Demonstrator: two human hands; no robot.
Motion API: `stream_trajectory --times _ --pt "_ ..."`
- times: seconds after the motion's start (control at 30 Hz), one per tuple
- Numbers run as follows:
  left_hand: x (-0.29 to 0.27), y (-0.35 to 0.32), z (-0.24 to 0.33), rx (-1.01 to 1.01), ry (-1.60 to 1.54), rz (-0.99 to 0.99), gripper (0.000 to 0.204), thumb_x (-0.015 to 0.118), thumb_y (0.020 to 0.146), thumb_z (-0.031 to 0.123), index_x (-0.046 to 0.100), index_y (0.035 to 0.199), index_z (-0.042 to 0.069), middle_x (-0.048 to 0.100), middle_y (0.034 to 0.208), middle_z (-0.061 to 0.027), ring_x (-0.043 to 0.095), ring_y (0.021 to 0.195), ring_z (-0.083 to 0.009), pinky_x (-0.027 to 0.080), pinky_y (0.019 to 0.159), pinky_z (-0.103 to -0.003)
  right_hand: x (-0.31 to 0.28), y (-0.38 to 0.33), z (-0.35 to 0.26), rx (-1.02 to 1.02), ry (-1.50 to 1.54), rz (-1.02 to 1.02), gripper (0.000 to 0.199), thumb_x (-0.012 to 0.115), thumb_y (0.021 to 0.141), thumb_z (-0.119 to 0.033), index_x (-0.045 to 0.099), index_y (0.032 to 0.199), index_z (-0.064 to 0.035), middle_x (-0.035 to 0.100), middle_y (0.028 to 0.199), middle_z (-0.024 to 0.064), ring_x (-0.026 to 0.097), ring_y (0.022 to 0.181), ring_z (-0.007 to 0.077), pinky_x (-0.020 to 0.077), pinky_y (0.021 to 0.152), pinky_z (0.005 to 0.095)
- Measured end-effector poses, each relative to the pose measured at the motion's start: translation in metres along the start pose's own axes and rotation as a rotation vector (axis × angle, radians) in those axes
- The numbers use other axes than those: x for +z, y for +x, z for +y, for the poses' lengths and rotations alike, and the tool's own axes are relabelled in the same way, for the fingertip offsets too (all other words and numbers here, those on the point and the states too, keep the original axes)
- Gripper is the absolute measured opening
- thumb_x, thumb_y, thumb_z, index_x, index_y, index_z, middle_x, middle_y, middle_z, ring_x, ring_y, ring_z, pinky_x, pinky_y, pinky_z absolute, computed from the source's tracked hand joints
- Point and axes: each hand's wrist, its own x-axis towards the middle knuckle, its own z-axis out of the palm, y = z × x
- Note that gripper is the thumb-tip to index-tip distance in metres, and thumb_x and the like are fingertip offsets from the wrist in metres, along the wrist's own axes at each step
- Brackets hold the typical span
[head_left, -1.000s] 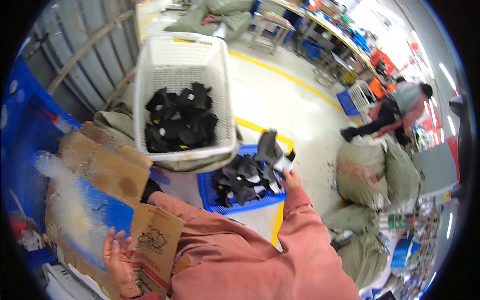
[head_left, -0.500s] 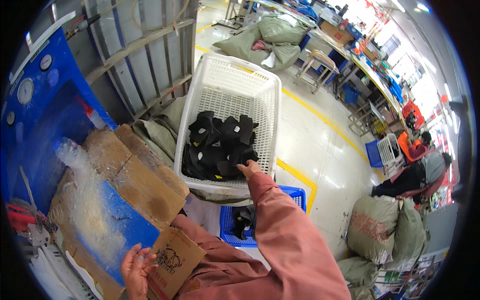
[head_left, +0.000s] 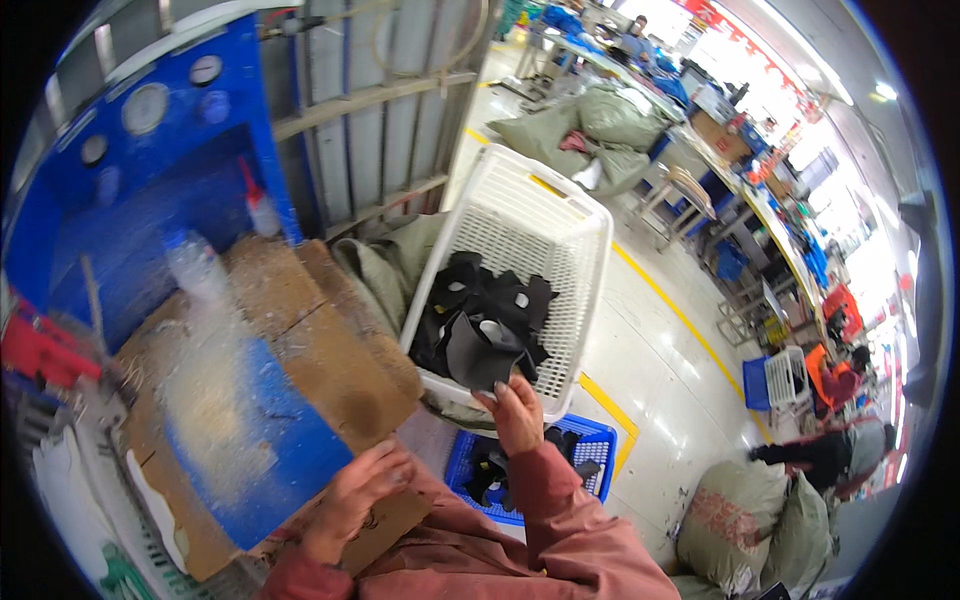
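My right hand point(head_left: 520, 418) pinches the near edge of a black fabric piece point(head_left: 478, 357), which stands up at the front of the white plastic basket point(head_left: 597, 275). More black pieces point(head_left: 470, 270), some showing white patches, lie heaped behind it in the basket. My left hand point(head_left: 362, 492) is held over my lap, beside the cardboard point(head_left: 395, 525) and the front edge of the blue board point(head_left: 310, 450). Its fingers are stretched out loosely, and nothing shows in them. Pale powdery crumbs point(head_left: 212, 405) cover part of the blue board.
A blue basket point(head_left: 608, 430) holding black pieces stands below the white one. At the left is a blue machine point(head_left: 240, 70) with gauges, and a clear bottle point(head_left: 195, 265) stands on worn cardboard point(head_left: 345, 350). Stuffed sacks point(head_left: 730, 520) lie at right; a bent-over person point(head_left: 835, 445) is beyond.
My right hand has lifted a black piece partly up from the heap toward me. My left hand has moved up and right, toward the cardboard. The view has turned left.
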Motion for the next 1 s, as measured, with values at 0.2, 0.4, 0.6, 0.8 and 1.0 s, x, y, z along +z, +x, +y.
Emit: stream_trajectory --times 0.2,0.4,0.6,0.8,1.0 --pt "-0.004 -0.001 0.009 0.129 -0.184 0.15 0.045 0.069 0.09 0.025 0.057 0.122 -0.005 0.064 0.113 -0.0115 0.062 0.1 -0.0184 0.05 0.089 -0.032 0.088 -0.078 0.016 -0.106 -0.486 -0.443 0.013 0.06 0.091 -0.001 0.061 0.104 0.0018 0.056 0.123 0.0096 0.056 0.11 0.0188 0.0436 0.094 0.0295" --pt "-0.038 -0.042 0.003 0.511 0.22 0.495 0.024 0.068 0.09 0.016 0.066 0.107 -0.001 0.068 0.1 -0.0029 0.061 0.089 -0.0142 0.05 0.077 -0.03 0.141 -0.083 -0.054 -0.32 -0.957 -0.755 0.031 0.073 0.081 -0.014 0.064 0.108 -0.0006 0.066 0.101 0.0151 0.064 0.098 0.0314 0.0504 0.085 0.037" --pt "-0.055 -0.07 -0.007 0.624 0.542 0.464 0.018 0.058 0.09 0.005 0.062 0.106 -0.004 0.069 0.095 -0.0134 0.062 0.087 -0.0188 0.047 0.08 -0.032 0.204 -0.082 -0.031 -0.564 -1.231 -0.662 0.078 0.079 0.075 -0.016 0.04 0.14 0.0002 0.047 0.136 0.0226 0.049 0.125 0.0333 0.0413 0.103 0.0382" --pt "-0.073 -0.102 -0.001 0.784 0.653 0.349 0.026 0.056 0.09 0.0 0.059 0.116 -0.002 0.064 0.114 -0.0174 0.062 0.099 -0.0246 0.048 0.086 -0.035 0.211 -0.061 0.013 -0.036 -0.669 -0.639 0.035 0.062 0.091 -0.003 0.056 0.125 0.0024 0.066 0.106 0.0072 0.061 0.096 0.0126 0.0493 0.085 0.0262" --pt "-0.076 -0.112 0.0 0.804 0.288 0.292 0.038 0.06 0.093 0.004 0.053 0.131 0.002 0.059 0.128 -0.0079 0.055 0.114 -0.0183 0.043 0.098 -0.031 0.235 -0.074 0.035 0.309 -0.222 -0.646 0.025 0.063 0.092 -0.004 0.061 0.116 0.001 0.067 0.101 0.0043 0.062 0.09 0.0113 0.0507 0.079 0.0251"
